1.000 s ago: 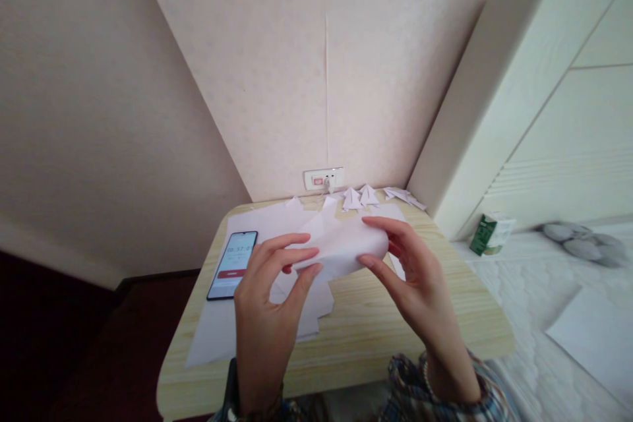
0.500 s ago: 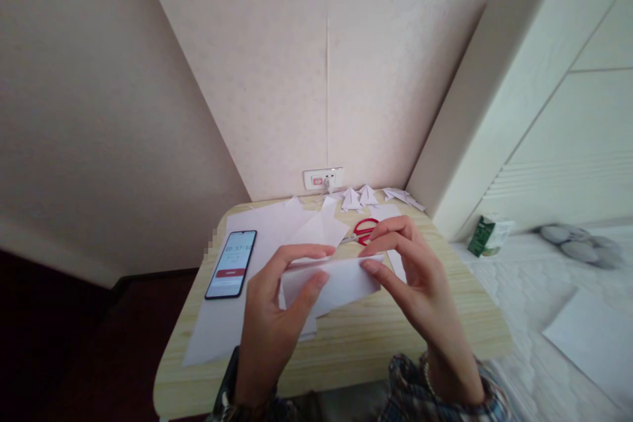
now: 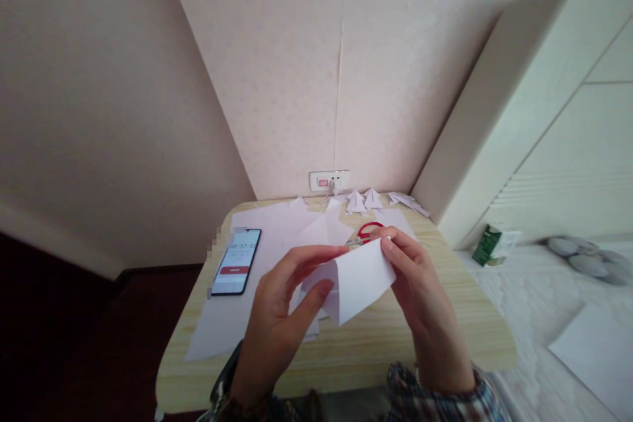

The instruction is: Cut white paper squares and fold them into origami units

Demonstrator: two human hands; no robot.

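Note:
A folded white sheet of paper (image 3: 359, 280) is held above the small wooden table (image 3: 445, 316), tilted up toward me. My left hand (image 3: 281, 316) pinches its left edge between thumb and fingers. My right hand (image 3: 420, 290) grips its right edge, fingers curled behind the sheet. Flat white sheets (image 3: 277, 231) lie on the table under the hands.
A phone (image 3: 236, 261) with a lit timer screen lies at the table's left. Red-handled scissors (image 3: 368, 231) lie behind the held sheet. Several folded paper shapes (image 3: 364, 200) sit by the wall socket (image 3: 329, 180). A bed with a green carton (image 3: 489, 245) is on the right.
The sheet has been folded flat and turned up to face me. Both hands have shifted slightly down and to the right, and the scissors have come into view.

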